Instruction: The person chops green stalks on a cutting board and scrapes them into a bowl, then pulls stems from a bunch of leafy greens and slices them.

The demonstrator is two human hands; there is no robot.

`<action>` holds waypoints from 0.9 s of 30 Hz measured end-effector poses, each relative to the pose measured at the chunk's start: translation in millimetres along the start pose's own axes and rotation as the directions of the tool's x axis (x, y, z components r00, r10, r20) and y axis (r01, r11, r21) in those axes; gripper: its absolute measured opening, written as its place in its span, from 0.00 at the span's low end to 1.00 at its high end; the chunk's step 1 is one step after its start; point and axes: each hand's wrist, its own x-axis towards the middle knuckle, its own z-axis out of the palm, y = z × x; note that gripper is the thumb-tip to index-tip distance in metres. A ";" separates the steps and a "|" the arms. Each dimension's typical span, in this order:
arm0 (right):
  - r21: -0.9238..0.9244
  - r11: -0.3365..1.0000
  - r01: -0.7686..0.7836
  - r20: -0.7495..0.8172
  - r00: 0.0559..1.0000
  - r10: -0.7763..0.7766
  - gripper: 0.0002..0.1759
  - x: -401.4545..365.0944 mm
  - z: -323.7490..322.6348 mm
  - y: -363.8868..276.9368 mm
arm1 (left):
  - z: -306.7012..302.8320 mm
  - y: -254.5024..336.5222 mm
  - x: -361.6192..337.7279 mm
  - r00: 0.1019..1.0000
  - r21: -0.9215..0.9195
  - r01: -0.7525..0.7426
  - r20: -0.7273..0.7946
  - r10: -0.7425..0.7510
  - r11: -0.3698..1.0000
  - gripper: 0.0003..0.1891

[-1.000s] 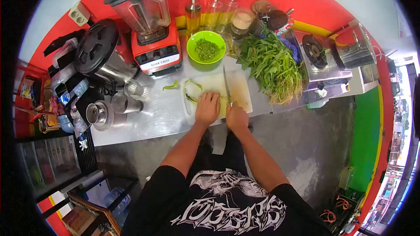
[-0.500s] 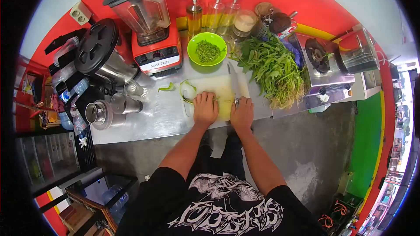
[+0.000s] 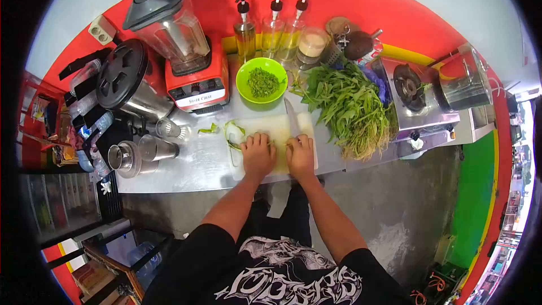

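Observation:
On the white cutting board, my left hand is closed over a green stem whose end sticks out to the left. My right hand is curled at the board's right half, over the handle end of a knife; the blade points away from me. What lies under its fingers is mostly hidden. Green peel rests on the metal counter left of the board. Behind the board stands a lime-green bowl of chopped greens. A large bunch of leafy greens lies to the right.
A red blender, a lidded steel pot and metal cups stand at the left. Pump bottles and a jar line the back. A stove is at the right.
The view has shifted, so the counter items sit slightly lower and further left. Both hands remain on the board, with the right hand's fingers now less clearly around the knife handle.

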 end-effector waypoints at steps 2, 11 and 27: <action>0.082 0.996 0.022 -0.112 0.994 -0.013 0.07 13.5 -1.1 1.0 | -0.3 -0.4 0.7 1.000 0.002 0.015 0.023 -0.015 1.000 0.15; 0.372 0.918 -0.141 -0.063 0.982 0.177 0.07 117.0 16.4 47.0 | 6.0 0.0 10.8 0.999 -0.031 0.043 -0.021 -0.044 0.999 0.13; 0.279 0.888 -0.366 -0.156 0.895 0.418 0.07 203.8 41.7 52.8 | -2.6 2.1 17.4 1.000 -0.046 0.029 0.000 -0.029 0.999 0.12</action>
